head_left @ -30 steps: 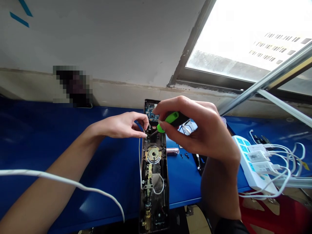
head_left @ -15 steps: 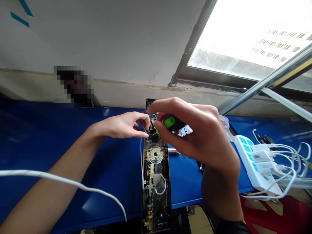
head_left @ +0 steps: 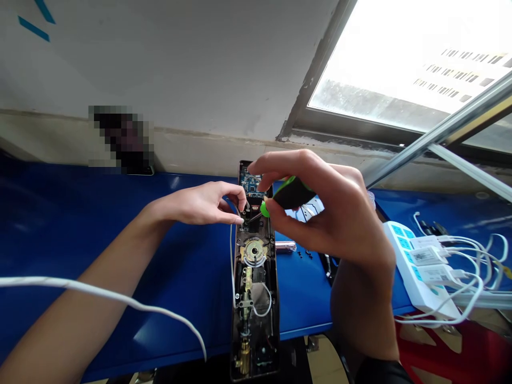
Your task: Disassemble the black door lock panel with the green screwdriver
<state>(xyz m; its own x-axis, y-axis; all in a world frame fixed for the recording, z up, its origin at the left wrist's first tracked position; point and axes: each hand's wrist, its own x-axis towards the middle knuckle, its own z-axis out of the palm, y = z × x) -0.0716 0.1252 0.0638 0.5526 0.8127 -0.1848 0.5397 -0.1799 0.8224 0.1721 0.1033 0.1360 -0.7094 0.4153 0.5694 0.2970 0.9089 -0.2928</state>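
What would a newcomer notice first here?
Probably the green-and-black screwdriver in the right hand, slanting into the long, open housing at the centre. The left hand is beside the tool's shaft. A bright window glares at upper right, above a white power strip crowded with plugs.

One head-worn camera looks forward and down, from close above, onto the blue table.

One left hand, one right hand, one screwdriver, one casing, one blue circuit board, one power strip, three white plugs (several loose screws, too tiny to count).
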